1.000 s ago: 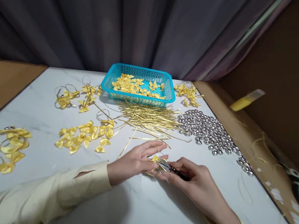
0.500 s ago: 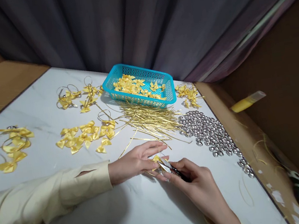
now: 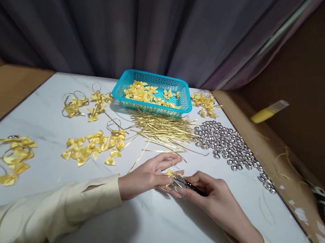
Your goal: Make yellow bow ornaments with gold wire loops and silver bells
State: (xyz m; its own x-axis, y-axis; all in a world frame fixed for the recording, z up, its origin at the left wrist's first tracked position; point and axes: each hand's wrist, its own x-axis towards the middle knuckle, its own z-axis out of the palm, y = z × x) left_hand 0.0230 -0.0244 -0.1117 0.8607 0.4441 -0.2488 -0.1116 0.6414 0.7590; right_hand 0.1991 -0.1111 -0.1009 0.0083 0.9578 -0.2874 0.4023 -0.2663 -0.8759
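At the near middle of the white table (image 3: 132, 241), two hands, fingertip to fingertip. Left hand (image 3: 146, 176) low over the tabletop, long fingers stretched out loosely, thumb and lower fingers pinched on a small yellow bow (image 3: 170, 173). Right hand (image 3: 216, 197) closed around a dark-handled tool (image 3: 195, 190), with the metal tip right at the bow; not possible to tell if scissors or pliers. Cream sleeve (image 3: 56, 212) across the near left part of the table.

Just beyond the hands, a wide heap of gold wire pieces (image 3: 164, 129). Behind the heap and touching it, a blue basket (image 3: 155, 74) with more yellow bows inside. To the right of the wires, a field of silver beads (image 3: 228, 144) along the table edge. To the left of the wires, a group of loose bows (image 3: 89, 147). Farther left, well apart, bows with wire rings (image 3: 13, 155); more of the same kind beside the basket on both sides. Off the table at the right, a yellow tube (image 3: 267, 112) on the brown surface. At the back, a dark curtain (image 3: 134, 19).
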